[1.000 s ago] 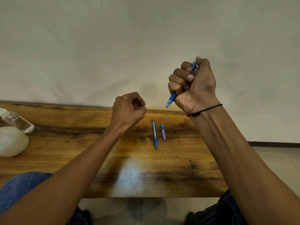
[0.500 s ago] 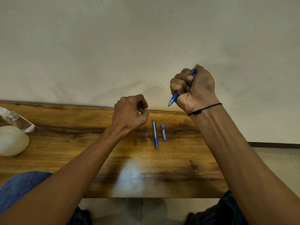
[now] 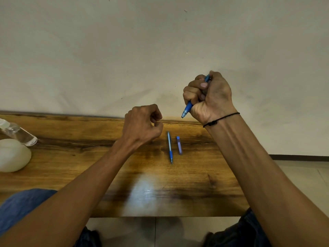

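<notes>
**Fist grips blue pen above the table**

The right hand point(image 3: 210, 97) is clenched around a blue pen point(image 3: 187, 108), all fingers wrapped over the barrel and the thumb on top. The tip pokes out below the fist, angled down and to the left. The pen is held in the air, beyond and to the right of a second pen point(image 3: 170, 147) that lies on the wooden table point(image 3: 71, 157). A black cord point(image 3: 220, 119) circles the wrist.

The left hand point(image 3: 142, 125) hovers just left of the second pen's far end, curled into a loose fist with nothing visible in it. A purple stick point(image 3: 179, 145) lies just right of the second pen, parallel and apart. A clear bottle point(image 3: 17, 133) and a white rounded object point(image 3: 12, 155) sit well to its left.

Any print on the pens is too small to read.

Since a second ago the right hand has sunk lower, and the left fist has loosened.
</notes>
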